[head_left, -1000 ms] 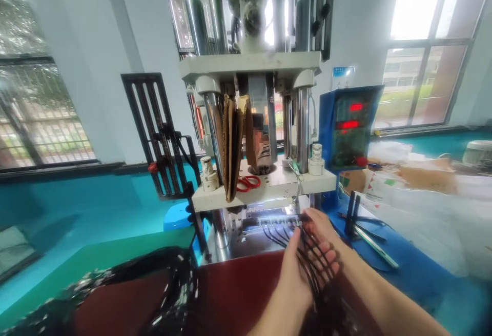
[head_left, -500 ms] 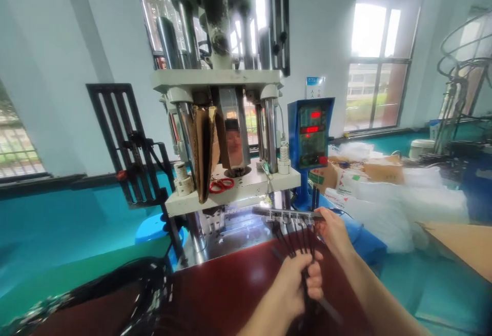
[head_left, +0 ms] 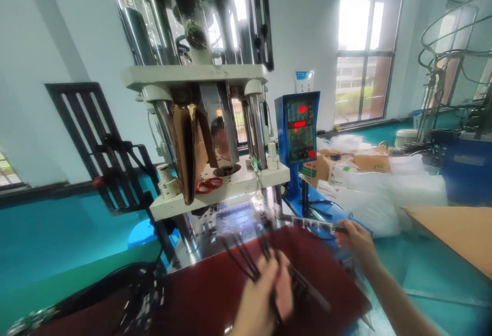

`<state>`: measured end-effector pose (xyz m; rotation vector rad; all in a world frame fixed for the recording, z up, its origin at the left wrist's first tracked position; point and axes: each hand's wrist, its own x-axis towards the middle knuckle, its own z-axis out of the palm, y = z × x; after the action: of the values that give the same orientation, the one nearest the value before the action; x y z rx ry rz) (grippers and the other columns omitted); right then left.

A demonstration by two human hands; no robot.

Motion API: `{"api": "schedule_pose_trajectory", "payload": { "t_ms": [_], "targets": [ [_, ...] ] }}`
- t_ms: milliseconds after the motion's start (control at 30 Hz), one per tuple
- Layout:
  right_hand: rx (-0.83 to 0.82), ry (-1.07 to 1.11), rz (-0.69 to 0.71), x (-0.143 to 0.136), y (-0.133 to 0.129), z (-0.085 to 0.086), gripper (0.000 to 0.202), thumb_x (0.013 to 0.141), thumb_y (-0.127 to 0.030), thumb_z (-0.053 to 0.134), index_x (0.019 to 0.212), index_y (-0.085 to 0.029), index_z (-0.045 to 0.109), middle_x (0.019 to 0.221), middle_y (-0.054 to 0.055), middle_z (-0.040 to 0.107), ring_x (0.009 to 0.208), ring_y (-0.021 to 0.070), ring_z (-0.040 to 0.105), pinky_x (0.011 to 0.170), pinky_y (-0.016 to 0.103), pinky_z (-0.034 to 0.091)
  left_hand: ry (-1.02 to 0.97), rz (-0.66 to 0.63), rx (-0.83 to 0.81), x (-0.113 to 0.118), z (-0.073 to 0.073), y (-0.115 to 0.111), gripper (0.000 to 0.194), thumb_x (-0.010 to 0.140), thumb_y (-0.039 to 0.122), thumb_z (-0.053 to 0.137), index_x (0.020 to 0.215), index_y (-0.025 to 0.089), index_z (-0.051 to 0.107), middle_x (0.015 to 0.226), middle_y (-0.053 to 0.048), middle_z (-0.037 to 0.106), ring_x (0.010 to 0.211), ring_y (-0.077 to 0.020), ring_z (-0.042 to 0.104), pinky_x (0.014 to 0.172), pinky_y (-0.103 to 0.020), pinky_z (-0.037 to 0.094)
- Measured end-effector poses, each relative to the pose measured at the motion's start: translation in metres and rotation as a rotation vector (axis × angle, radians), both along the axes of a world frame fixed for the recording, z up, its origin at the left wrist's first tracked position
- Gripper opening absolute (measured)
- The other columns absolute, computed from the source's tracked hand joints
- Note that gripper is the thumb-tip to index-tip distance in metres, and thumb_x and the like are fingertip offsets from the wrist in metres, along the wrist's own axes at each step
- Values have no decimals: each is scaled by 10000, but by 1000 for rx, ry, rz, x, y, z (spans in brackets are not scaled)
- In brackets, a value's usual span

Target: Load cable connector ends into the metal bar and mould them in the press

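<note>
My left hand (head_left: 263, 284) is closed around a bunch of thin black cables (head_left: 242, 256), whose free ends fan out up and to the left, blurred by motion. On the right, my right hand (head_left: 357, 243) pinches the end of a narrow slotted bar (head_left: 311, 222) with small pale teeth along its lower side. The bar points left, apart from the cables. Both hands are above a dark red tabletop (head_left: 203, 295). A thin dark strip (head_left: 311, 290) shows just right of my left hand, partly smeared.
Beyond the tabletop stands a press with a white plate (head_left: 246, 190), bearing red-handled scissors (head_left: 209, 185) and folded cardboard (head_left: 185, 156). A blue control box (head_left: 298, 131) is to its right. Black cable bundles (head_left: 100, 290) lie at left; white sacks (head_left: 357, 197) are at right.
The bar and the cables, close together before, are now apart. My right hand has moved right with the bar, my left hand left and down with the cables. The view has shifted slightly.
</note>
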<state>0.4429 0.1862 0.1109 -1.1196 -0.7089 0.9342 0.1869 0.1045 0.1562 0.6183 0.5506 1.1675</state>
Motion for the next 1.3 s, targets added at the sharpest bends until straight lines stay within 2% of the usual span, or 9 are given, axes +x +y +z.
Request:
{"api": "schedule_pose_trajectory", "payload": {
  "t_ms": [133,267,367,467,600,733,867,1067,1300],
  "targets": [
    [-123,12,67,-8,-19,-21,264,628,-358,647,773,-161,549,521,41,619,419,164,562,387,254,453,-205,456,167,-46,47,33,177,715,279,647,738,158,519,525,71,305,413,-34,274,377,-160,227],
    [-198,-35,272,-11,-30,-34,394,532,-356,735,823,-140,581,638,75,649,535,195,601,526,320,507,-254,752,229,-88,46,49,123,765,257,581,745,163,505,545,64,330,443,-48,322,410,-169,286],
    [-157,-511,395,0,-27,-45,322,551,-346,688,805,-156,635,717,77,645,658,230,603,633,367,505,-261,912,261,-113,35,50,141,776,283,564,737,167,494,547,64,342,457,-54,344,437,-177,303],
    [19,-1193,315,5,-20,-51,203,610,-350,571,700,-191,660,803,110,633,768,287,582,707,445,478,-249,969,289,-128,29,49,164,773,307,573,740,174,483,553,66,350,463,-53,352,459,-182,314],
    [410,-1656,119,-46,-28,-31,285,758,-265,434,917,-149,639,978,150,611,913,295,553,785,453,461,-251,940,286,-133,29,47,173,770,315,582,747,182,475,564,63,358,474,-57,362,470,-187,323],
    [867,-1696,339,-158,-53,-5,301,820,-138,397,1067,-147,569,1041,92,619,981,211,538,877,356,424,-266,913,293,-130,31,42,168,785,315,566,740,184,471,564,61,348,480,-58,363,471,-188,326],
    [781,-1843,505,-234,-62,-6,200,706,-29,461,730,-147,620,723,79,618,774,231,552,886,464,390,-212,943,341,-135,35,36,157,805,314,540,745,186,473,563,58,349,480,-62,371,473,-198,337],
    [908,-1576,627,-223,-54,-23,289,845,-55,311,844,-173,575,805,41,598,792,181,547,928,410,370,-160,1242,454,-201,66,55,163,831,291,492,719,184,442,519,72,327,425,-55,336,434,-193,303],
    [996,-1544,527,-211,-55,-33,319,876,-117,252,910,-205,557,790,44,644,698,177,600,630,293,480,-196,1472,254,-322,128,84,204,856,148,367,657,187,345,485,93,229,376,-37,239,393,-159,250]
  ]
}}
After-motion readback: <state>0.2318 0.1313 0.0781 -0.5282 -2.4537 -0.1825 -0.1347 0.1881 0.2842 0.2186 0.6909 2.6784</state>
